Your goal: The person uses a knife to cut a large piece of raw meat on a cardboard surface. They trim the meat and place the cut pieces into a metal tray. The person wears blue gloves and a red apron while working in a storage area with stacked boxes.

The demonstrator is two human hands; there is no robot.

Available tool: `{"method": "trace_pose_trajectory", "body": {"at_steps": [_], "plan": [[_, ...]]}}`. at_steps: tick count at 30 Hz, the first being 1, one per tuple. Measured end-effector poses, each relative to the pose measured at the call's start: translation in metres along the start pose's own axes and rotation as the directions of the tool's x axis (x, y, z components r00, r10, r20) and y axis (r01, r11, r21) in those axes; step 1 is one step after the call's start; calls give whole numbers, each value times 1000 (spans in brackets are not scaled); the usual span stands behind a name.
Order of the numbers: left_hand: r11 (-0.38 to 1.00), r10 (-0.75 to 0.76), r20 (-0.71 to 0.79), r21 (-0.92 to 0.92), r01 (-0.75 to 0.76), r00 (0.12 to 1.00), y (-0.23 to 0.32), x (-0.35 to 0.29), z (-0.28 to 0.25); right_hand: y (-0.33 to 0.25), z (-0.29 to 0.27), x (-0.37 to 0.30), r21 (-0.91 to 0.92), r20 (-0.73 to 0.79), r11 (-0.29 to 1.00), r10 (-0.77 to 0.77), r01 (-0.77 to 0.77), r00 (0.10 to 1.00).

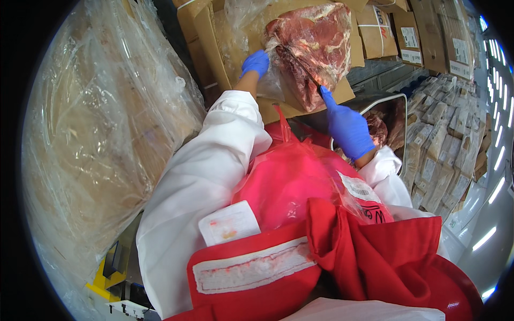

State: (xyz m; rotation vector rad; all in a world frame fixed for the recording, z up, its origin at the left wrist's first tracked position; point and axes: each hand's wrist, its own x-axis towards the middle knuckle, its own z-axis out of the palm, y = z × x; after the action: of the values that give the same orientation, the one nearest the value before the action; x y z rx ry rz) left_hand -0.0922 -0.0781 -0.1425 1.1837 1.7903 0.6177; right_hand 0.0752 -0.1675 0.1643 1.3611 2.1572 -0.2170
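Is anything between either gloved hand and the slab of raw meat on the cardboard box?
Nothing separates the right hand from the slab of raw meat; its forefinger reaches the lower edge. Clear plastic wrap lies between the left hand and the meat's left side, and that hand grips it.

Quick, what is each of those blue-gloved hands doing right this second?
Left hand: closed, gripping the clear plastic wrap beside the slab of raw meat.
Right hand: closed on a knife, index finger pointing along it toward the meat.
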Motion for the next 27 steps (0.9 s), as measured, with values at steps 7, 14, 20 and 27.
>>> {"method": "trace_pose_trajectory", "body": {"at_steps": [7,14,20,27], "plan": [[998,-65,37,30,64,997,8,-7,-8,12,-3,12,10,-19,999,-39,40,999],[998,-27,23,65,26,999,15,-15,-11,57,82,4,26,-40,999,25,-24,999],[992,32,46,123,-37,998,8,-7,-15,38,57,-2,104,-106,994,-4,15,994],[999,-8,16,40,7,1000,-1,1,-8,10,5,-8,119,-31,992,33,-29,999]]}}
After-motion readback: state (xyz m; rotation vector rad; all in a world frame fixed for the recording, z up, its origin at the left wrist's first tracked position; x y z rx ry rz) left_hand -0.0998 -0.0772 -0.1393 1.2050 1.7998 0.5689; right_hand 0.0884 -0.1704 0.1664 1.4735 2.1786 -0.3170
